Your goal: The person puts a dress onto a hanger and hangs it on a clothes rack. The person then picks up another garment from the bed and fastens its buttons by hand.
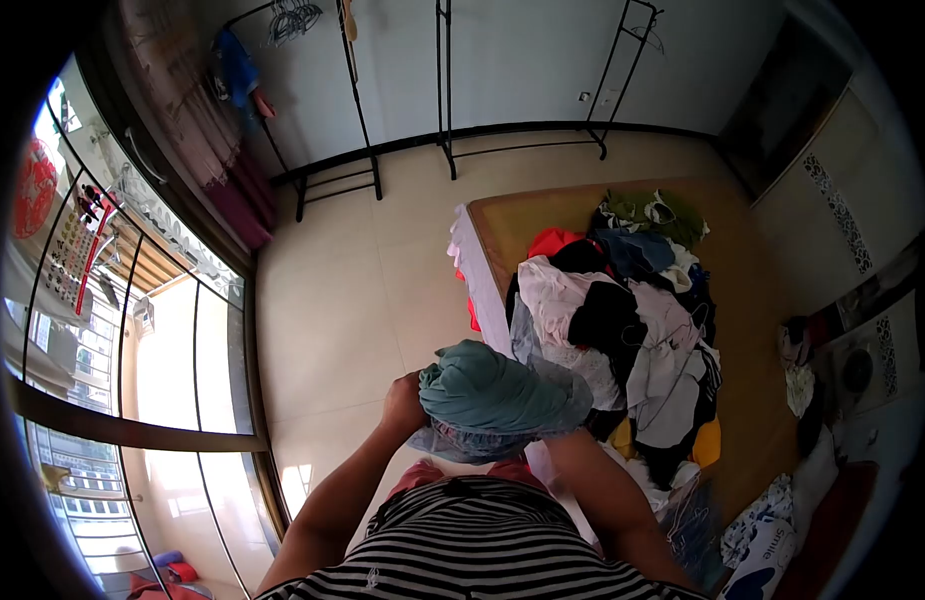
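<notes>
A bunched grey-green cloth (497, 390) is held up in front of the striped shirt, with thin translucent bluish material around its lower and right side. My left hand (406, 402) is closed on the left end of the cloth. On the right, my right hand is hidden beneath the bundle and the translucent material; only the wrist and forearm show. Just beyond the bundle, to the right, a large heap of mixed clothes (672, 345) lies on the bed (757, 400).
Black garment racks (449, 110) stand along the far wall, one with hangers. A barred glass door (142, 436) and a curtain (177, 90) are at the left. Pillows (762, 545) lie at the bed's lower right. Tiled floor (332, 300) lies left of the bed.
</notes>
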Tool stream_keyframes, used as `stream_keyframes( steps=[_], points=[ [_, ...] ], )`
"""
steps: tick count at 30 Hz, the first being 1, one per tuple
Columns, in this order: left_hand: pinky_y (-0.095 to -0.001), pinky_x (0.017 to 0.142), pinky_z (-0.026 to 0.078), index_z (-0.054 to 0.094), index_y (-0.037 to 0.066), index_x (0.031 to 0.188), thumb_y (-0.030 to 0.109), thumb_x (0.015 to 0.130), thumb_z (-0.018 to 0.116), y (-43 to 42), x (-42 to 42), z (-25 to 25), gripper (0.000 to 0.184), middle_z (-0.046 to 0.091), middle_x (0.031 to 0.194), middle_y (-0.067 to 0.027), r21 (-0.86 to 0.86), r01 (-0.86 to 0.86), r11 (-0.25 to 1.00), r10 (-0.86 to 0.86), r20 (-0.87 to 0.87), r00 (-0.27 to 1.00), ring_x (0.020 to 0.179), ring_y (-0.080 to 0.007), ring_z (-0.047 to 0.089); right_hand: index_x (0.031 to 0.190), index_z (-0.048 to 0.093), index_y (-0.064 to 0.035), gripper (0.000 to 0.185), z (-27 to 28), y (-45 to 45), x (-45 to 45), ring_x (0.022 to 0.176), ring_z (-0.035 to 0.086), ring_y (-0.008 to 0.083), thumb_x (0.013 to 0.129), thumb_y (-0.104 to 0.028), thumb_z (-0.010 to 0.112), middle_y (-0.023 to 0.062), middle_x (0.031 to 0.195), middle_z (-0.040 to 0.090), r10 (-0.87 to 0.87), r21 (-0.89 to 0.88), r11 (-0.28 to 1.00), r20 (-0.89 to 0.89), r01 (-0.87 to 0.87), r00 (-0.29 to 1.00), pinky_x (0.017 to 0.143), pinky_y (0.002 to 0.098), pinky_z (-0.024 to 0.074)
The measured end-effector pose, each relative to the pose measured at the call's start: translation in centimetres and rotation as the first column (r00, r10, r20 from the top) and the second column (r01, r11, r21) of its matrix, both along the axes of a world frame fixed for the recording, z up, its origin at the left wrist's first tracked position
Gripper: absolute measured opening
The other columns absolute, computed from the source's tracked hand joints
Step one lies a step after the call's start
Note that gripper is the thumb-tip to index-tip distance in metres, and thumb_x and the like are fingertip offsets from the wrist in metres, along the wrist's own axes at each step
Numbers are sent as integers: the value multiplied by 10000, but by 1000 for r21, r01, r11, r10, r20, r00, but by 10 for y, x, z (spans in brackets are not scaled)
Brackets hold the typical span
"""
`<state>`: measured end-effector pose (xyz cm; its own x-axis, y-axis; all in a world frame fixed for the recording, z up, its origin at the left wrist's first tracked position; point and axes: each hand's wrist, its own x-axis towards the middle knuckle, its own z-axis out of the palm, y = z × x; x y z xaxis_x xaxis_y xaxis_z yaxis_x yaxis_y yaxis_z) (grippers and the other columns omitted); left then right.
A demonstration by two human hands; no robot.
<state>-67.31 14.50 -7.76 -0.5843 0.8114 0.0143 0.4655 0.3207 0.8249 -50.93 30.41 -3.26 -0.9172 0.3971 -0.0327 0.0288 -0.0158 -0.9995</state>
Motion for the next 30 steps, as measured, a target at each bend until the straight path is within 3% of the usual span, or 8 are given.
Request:
stream_keyframes(
  steps=[3,9,13,15,20,24,26,30],
  points=[
    [-308,730,505,618,-40,1063,102,859,513,20,-3,25,270,657,911,-137,179,-198,964,-14,774,633,826,-220,637,1267,495,-32,482,3,0,20,1144,534,255,825,-190,607,94,1231,566,88,167,980,113,-106,990,962,377,439],
    [-278,727,508,604,-36,1088,90,892,512,34,-16,8,250,650,860,-126,120,5,993,-100,801,590,822,-184,623,1271,492,-35,490,1,-45,52,1150,530,259,823,-197,606,95,1238,562,513,284,735,360,-616,779,963,380,438],
    [-341,743,483,642,-19,1019,256,866,573,19,-4,-45,322,678,879,-146,-24,188,982,-171,319,932,805,-197,639,1274,490,-36,494,8,-35,61,1154,527,262,823,-202,605,96,1243,560,328,309,875,191,-373,925,964,382,438],
    [-334,784,473,635,-11,1047,225,860,548,8,17,-20,313,670,903,-181,-94,228,969,-160,464,871,847,-193,631,1278,488,-42,489,10,-28,69,1163,521,275,839,-242,571,107,1254,552,92,-132,985,-148,-112,985,974,394,431],
    [-306,866,459,579,-57,1144,198,885,518,-12,35,44,369,645,1090,-117,-177,405,897,-79,838,540,950,-216,611,1281,484,-45,495,58,-7,62,1169,518,300,923,-378,408,144,1259,542,-567,-882,460,-378,-100,732,1003,451,407],
    [-362,951,442,532,-38,1216,218,897,537,-24,32,72,409,581,1202,-149,184,196,963,-217,962,166,1065,-257,575,1301,464,-46,510,43,-2,34,1164,519,297,986,-410,295,150,1278,528,-474,-895,312,-436,-318,765,1019,466,386],
    [-430,976,440,481,1,1279,236,879,579,-26,26,58,474,550,1242,-166,314,-57,948,-318,914,-252,1127,-297,547,1333,433,-60,555,32,-16,27,1164,520,291,977,-467,309,132,1286,526,-354,-954,286,-190,-87,916,1024,440,386],
    [-429,1022,396,461,29,1302,250,835,618,-18,32,62,539,542,1263,-144,432,-236,870,-481,850,-217,1167,-297,518,1300,477,-40,534,26,-49,28,1077,570,222,967,-451,399,111,1206,578,71,-920,376,151,114,986,946,344,441]
  ],
)
